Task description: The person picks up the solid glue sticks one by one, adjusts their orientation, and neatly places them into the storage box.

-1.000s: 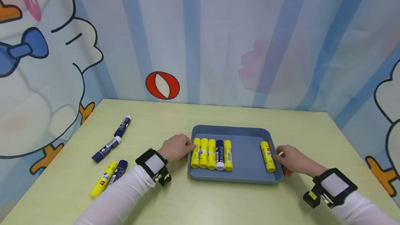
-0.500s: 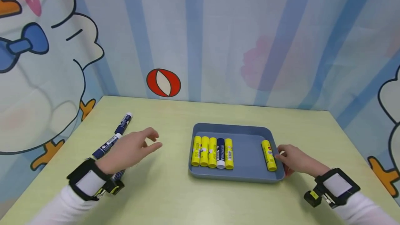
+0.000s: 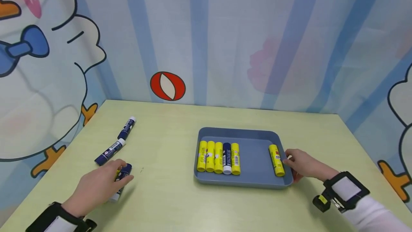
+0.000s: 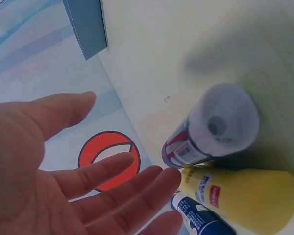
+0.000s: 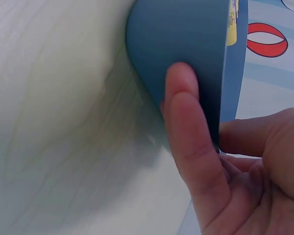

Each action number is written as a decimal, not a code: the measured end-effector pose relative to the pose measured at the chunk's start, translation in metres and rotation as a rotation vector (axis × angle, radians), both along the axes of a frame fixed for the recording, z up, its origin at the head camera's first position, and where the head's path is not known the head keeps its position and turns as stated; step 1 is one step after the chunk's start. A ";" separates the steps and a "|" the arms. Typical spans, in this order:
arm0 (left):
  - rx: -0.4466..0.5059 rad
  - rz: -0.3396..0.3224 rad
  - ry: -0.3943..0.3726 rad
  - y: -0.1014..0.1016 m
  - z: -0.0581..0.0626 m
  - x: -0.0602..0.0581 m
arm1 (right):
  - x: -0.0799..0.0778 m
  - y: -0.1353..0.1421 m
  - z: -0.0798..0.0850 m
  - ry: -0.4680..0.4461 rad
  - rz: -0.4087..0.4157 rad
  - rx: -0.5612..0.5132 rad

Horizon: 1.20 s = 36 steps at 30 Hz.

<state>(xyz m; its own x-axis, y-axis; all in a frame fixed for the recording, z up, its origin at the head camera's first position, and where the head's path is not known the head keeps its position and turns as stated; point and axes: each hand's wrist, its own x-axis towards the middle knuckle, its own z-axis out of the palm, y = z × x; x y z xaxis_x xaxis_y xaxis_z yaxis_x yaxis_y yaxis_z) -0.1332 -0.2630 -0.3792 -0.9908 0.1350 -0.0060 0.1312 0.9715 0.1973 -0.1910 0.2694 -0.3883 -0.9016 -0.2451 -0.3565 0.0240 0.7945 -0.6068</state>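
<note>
My left hand (image 3: 96,187) reaches over a dark blue glue stick (image 3: 124,171) and a yellow glue stick (image 4: 245,196) at the table's left. In the head view the hand covers most of the yellow one. Thumb and fingers are spread apart, and the left wrist view shows nothing between them. On the right, my right hand (image 3: 304,164) pinches the right wall of a blue-grey tray (image 3: 254,158), thumb at the rim and fingers against the outside. Inside the tray, a row of yellow glue sticks (image 3: 210,156) includes one dark blue glue stick (image 3: 226,158). Another yellow glue stick (image 3: 276,160) lies along the right wall.
Two more dark blue glue sticks with white caps, a nearer one (image 3: 110,152) and a farther one (image 3: 127,128), lie end to end at the far left. Behind the pale table (image 3: 167,203) hangs a striped cartoon curtain (image 3: 225,46).
My left hand has left the tray's left side and moved left and nearer, over the blue and yellow glue sticks. The right hand has kept its hold on the tray.
</note>
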 end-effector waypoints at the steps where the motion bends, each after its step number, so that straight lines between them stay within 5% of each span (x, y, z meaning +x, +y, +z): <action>1: 0.002 0.009 -0.010 0.000 -0.001 0.000 | 0.000 0.000 0.000 -0.005 -0.001 -0.002; 12: 0.077 0.112 -0.177 0.000 -0.004 -0.007 | -0.003 -0.003 0.001 -0.028 0.003 0.007; 27: 0.155 0.042 -0.258 0.009 -0.020 -0.025 | -0.002 -0.001 0.002 -0.041 0.003 0.005; 31: 0.283 0.066 -0.292 0.013 -0.019 -0.028 | -0.002 -0.001 0.003 -0.038 0.008 0.009; 36: 0.592 0.092 -0.343 0.029 -0.015 -0.033 | -0.002 -0.002 0.003 -0.039 0.009 0.011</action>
<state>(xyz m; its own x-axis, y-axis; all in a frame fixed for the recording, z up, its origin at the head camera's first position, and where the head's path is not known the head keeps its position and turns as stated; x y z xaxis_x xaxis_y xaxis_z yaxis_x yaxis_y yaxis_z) -0.1665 -0.2342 -0.3945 -0.9536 0.1278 -0.2726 -0.1115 0.6913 0.7139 -0.1932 0.2678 -0.3850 -0.8846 -0.2493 -0.3942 0.0403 0.8011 -0.5971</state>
